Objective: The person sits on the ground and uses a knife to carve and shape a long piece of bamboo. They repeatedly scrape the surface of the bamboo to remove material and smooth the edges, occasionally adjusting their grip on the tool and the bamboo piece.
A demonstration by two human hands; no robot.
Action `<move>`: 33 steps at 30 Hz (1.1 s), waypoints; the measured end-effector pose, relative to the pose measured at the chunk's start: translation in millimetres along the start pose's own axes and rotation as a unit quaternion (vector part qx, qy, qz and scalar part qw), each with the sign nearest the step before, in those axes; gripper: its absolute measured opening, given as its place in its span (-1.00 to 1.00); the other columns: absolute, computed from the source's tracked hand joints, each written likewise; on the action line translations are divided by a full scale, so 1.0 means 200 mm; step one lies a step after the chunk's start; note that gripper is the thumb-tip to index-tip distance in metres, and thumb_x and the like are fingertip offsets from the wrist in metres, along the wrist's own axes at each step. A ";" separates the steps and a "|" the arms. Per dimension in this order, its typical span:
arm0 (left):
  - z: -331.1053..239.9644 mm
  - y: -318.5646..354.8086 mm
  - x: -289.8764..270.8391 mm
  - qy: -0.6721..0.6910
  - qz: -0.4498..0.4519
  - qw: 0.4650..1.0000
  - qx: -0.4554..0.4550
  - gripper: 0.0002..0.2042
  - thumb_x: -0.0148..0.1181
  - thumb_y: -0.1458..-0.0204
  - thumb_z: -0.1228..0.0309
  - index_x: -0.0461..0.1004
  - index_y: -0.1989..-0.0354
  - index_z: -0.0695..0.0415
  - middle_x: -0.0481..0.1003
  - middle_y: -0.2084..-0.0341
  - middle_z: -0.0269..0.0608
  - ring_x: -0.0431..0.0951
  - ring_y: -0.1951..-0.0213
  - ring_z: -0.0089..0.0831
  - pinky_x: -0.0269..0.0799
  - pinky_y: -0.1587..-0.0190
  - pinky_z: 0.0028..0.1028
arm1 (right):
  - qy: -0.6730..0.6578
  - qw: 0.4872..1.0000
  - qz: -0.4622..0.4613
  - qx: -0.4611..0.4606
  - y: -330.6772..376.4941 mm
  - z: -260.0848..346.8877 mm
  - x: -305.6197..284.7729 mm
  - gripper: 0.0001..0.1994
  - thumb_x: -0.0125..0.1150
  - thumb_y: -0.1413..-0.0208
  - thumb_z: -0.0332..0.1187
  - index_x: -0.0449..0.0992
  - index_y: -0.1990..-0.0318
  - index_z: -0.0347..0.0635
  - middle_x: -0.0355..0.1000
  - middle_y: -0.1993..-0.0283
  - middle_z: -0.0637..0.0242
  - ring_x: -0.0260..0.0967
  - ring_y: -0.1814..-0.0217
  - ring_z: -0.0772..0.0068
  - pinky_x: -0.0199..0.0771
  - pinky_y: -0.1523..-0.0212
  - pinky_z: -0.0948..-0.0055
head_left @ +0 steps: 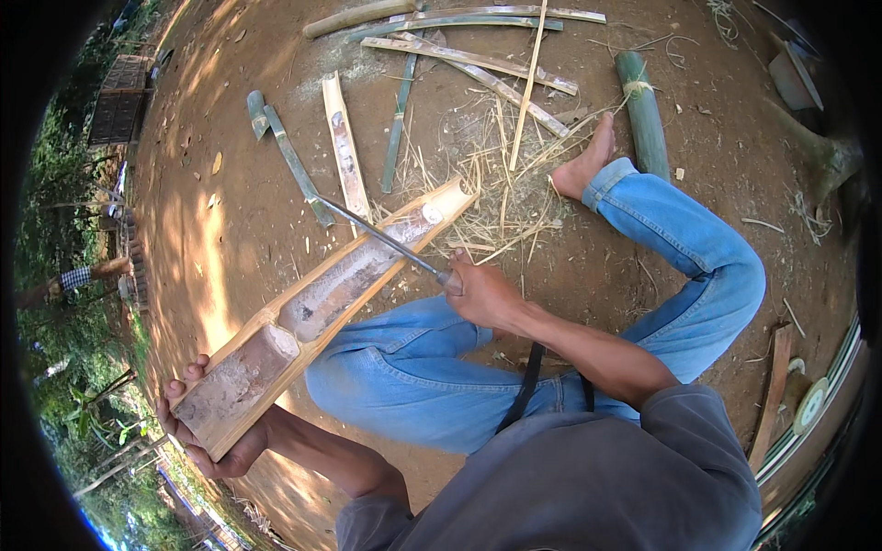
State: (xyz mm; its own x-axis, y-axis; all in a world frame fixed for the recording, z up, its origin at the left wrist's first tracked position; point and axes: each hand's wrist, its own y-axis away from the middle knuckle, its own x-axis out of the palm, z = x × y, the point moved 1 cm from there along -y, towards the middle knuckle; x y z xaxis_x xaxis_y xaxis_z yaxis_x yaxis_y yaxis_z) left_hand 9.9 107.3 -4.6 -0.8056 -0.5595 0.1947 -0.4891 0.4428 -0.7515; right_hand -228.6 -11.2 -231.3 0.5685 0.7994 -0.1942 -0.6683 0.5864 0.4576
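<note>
My left hand [241, 450] grips the near lower-left end of a long split half of bamboo [335, 286], fingers wrapped round its edges. The hollow side faces up, showing pale inner walls, dark stains and whitish node walls. It slants up to the right above my bent leg. In my right hand [487, 296] is the handle of a long, narrow-bladed knife [390, 241]. The blade lies across the bamboo's upper half and points to the upper left. Whether its edge touches the bamboo I cannot tell.
Bamboo shavings [514, 216] litter the dirt ahead. Several split bamboo strips [478, 62] lie beyond, with another split half [345, 147] nearer. A green bamboo tube [643, 119] rests by my bare foot [588, 161]. At far right stands a pale bucket [795, 78].
</note>
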 end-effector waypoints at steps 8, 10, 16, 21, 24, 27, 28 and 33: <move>0.02 -0.02 -0.03 0.020 0.013 1.000 -0.001 -0.41 -0.14 -0.01 0.06 0.33 -0.04 0.36 0.43 0.16 0.14 0.50 0.25 0.07 0.35 0.05 0.09 | -0.002 0.996 -0.045 -0.074 -0.02 -0.05 0.03 -0.71 0.17 0.02 -0.40 0.41 0.14 -0.38 0.45 0.31 -0.31 0.51 0.28 -0.16 0.49 0.21 0.05; 0.03 -0.03 -0.11 0.006 -0.007 1.000 0.004 -0.41 -0.14 -0.01 0.07 0.34 -0.04 0.36 0.42 0.18 0.12 0.49 0.26 0.06 0.35 0.06 0.08 | 0.074 0.985 -0.079 -0.136 0.02 -0.01 0.06 -0.71 0.18 0.03 -0.41 0.41 0.15 -0.37 0.45 0.31 -0.30 0.50 0.27 -0.19 0.49 0.21 0.03; -0.01 0.01 -0.01 -0.021 -0.040 0.999 0.008 -0.43 -0.13 -0.01 0.06 0.36 -0.01 0.33 0.43 0.23 0.08 0.49 0.28 0.02 0.38 0.08 0.06 | 0.032 0.999 -0.008 -0.028 -0.01 0.03 0.01 -0.65 0.16 0.06 -0.45 0.37 0.09 -0.42 0.46 0.27 -0.27 0.47 0.19 -0.20 0.48 0.15 0.03; 0.00 0.01 -0.01 -0.034 -0.046 0.998 0.004 -0.42 -0.15 -0.01 0.05 0.36 -0.03 0.33 0.43 0.20 0.09 0.49 0.28 0.02 0.38 0.08 0.06 | 0.154 0.953 -0.151 -0.214 0.00 -0.05 0.06 -0.57 0.18 0.04 -0.40 0.36 0.00 -0.46 0.48 0.36 -0.17 0.50 0.31 -0.11 0.48 0.24 0.10; -0.01 0.00 -0.01 -0.023 -0.036 0.999 0.006 -0.41 -0.17 -0.01 0.05 0.35 -0.03 0.34 0.44 0.19 0.12 0.51 0.27 0.03 0.38 0.08 0.07 | 0.081 0.982 -0.107 -0.133 -0.02 -0.10 0.05 -0.54 0.19 0.03 -0.38 0.37 -0.03 -0.47 0.50 0.37 -0.14 0.51 0.33 -0.10 0.48 0.25 0.13; -0.01 -0.01 -0.01 -0.040 -0.029 0.999 0.012 -0.41 -0.19 -0.01 0.06 0.35 -0.03 0.35 0.46 0.19 0.13 0.52 0.27 0.05 0.38 0.08 0.08 | -0.004 0.998 -0.059 0.002 -0.11 -0.17 -0.01 -0.57 0.21 0.00 -0.34 0.42 -0.02 -0.38 0.51 0.34 -0.14 0.52 0.29 -0.08 0.50 0.24 0.15; 0.00 -0.01 -0.01 -0.055 -0.030 0.998 0.014 -0.40 -0.19 -0.01 0.06 0.34 -0.03 0.36 0.46 0.19 0.14 0.52 0.27 0.05 0.38 0.08 0.09 | 0.017 0.997 -0.069 -0.016 -0.13 -0.18 0.01 -0.61 0.21 -0.02 -0.31 0.45 0.02 -0.36 0.52 0.34 -0.13 0.53 0.29 -0.07 0.50 0.25 0.16; 0.01 -0.02 0.01 -0.011 -0.026 1.000 -0.004 -0.40 -0.19 0.00 0.06 0.33 -0.03 0.37 0.45 0.23 0.10 0.52 0.27 0.06 0.37 0.06 0.10 | 0.089 0.978 -0.127 -0.137 -0.06 -0.19 0.08 -0.62 0.22 -0.05 -0.21 0.49 0.08 -0.31 0.52 0.35 -0.11 0.53 0.30 -0.05 0.51 0.26 0.16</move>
State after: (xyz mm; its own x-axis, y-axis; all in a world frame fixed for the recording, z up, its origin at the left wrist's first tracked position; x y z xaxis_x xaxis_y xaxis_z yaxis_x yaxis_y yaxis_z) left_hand 11.9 103.0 -2.4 -0.7710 -0.5976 0.2200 -0.5335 0.4176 -0.7355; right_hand -230.8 -0.1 -273.3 0.6572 0.6187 -0.4304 -0.6330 0.7631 0.1305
